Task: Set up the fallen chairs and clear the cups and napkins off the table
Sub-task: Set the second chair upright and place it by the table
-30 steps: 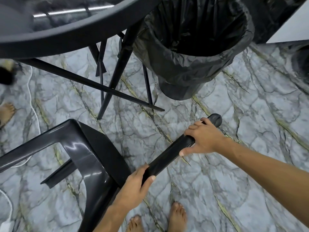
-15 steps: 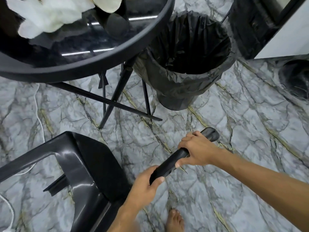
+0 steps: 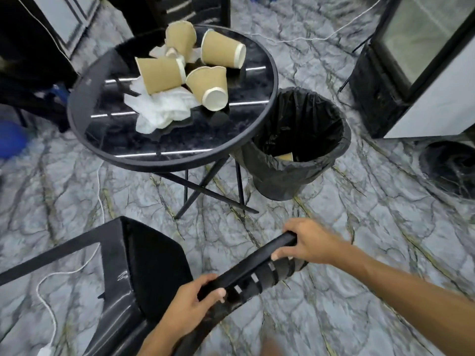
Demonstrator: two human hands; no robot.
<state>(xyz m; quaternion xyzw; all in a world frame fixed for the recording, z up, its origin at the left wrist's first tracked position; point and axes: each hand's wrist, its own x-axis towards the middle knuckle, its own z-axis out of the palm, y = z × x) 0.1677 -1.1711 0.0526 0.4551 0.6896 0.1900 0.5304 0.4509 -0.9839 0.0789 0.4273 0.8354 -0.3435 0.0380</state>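
Gripping the black chair [image 3: 144, 265] by its slatted top rail at lower centre of the frame, left hand [image 3: 187, 307] and right hand [image 3: 311, 242] both clenching round it. Risking a leg swinging into the table [image 3: 84, 80] just above, tipping cups [image 3: 205, 83] and napkins [image 3: 159, 109]. Rising higher than half a second ago, slats and tabletop now showing.

place: small café or shop | evidence: glass-door fridge [image 3: 421, 55] beyond right hand | paper cups [image 3: 205, 70] on round table [image 3: 180, 160] ahead | lined bin [image 3: 303, 160] beside
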